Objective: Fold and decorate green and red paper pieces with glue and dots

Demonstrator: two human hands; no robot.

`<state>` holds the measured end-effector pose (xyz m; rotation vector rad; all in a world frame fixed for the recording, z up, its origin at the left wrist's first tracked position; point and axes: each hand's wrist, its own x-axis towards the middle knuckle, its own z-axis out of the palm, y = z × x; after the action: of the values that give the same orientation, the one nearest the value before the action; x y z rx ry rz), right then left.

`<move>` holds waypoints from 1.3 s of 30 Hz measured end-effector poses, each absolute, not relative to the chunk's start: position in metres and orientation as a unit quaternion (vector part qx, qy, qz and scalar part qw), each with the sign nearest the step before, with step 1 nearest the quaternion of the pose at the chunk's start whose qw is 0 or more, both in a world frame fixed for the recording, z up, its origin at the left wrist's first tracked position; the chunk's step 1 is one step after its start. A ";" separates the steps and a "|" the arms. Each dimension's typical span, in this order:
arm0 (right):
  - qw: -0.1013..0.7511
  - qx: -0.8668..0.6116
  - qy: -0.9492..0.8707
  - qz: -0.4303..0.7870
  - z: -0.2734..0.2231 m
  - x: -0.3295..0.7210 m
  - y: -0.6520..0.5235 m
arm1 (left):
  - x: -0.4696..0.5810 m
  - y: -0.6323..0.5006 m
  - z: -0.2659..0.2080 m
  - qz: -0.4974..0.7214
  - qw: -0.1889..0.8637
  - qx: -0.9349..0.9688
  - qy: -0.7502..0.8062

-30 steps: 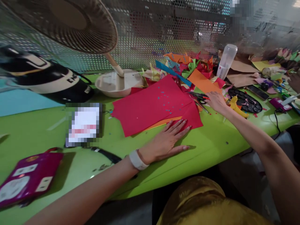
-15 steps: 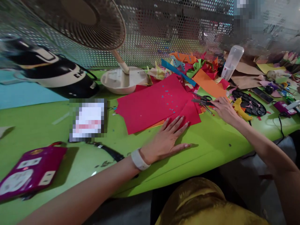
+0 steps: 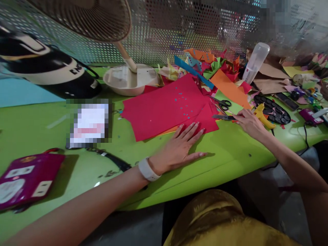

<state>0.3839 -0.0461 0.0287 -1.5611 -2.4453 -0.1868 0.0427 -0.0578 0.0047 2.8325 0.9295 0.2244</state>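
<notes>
My left hand [image 3: 176,150] lies flat with its fingers spread, the fingertips on the near edge of the red paper [image 3: 159,109]. Orange and yellow sheets peek out from under it, and small blue bits are scattered on top. Off to the right, my right hand [image 3: 249,124] is closed around the end of a slim cutter knife [image 3: 223,117], its flat grey blade pointing left at the paper's right corner. Just beyond the knife lie black-handled scissors [image 3: 224,103]. A yellow glue gun [image 3: 261,114] sits beside my right hand, partly hidden.
Folded coloured paper pieces [image 3: 205,65] heap up behind the red sheet, near a clear bottle [image 3: 256,63]. A fan base [image 3: 130,82] and black-and-white flask [image 3: 56,73] stand at the back left. A purple power strip [image 3: 28,177] and black palette [image 3: 275,109] flank the work area.
My right hand has drawn the cutter knife slightly towards me and away from the scissors, which now show clearly apart. My left hand stays on the paper; the view has shifted slightly.
</notes>
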 end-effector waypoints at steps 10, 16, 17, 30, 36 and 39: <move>0.107 -0.556 -0.823 -0.045 0.036 0.375 -0.054 | 0.039 -0.059 0.003 0.085 0.069 0.944 0.311; 0.123 -0.538 -0.834 -0.024 0.037 0.380 -0.061 | 0.040 -0.059 0.005 0.062 0.067 0.944 0.318; 0.127 -0.537 -0.834 -0.020 0.038 0.380 -0.062 | 0.040 -0.059 0.005 0.063 0.067 0.943 0.320; 0.147 -0.531 -0.834 0.037 0.047 0.377 -0.079 | 0.040 -0.060 0.006 0.054 0.075 0.942 0.321; 0.150 -0.487 -0.859 0.048 0.042 0.368 -0.077 | 0.040 -0.060 0.008 0.057 0.078 0.943 0.317; 0.154 -0.480 -0.862 0.060 0.040 0.369 -0.074 | 0.041 -0.060 0.008 0.050 0.071 0.943 0.320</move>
<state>0.3690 -0.0742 0.0396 -1.3751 -2.4709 0.1726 0.0406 -0.0596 0.0085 2.8368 0.9635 0.1497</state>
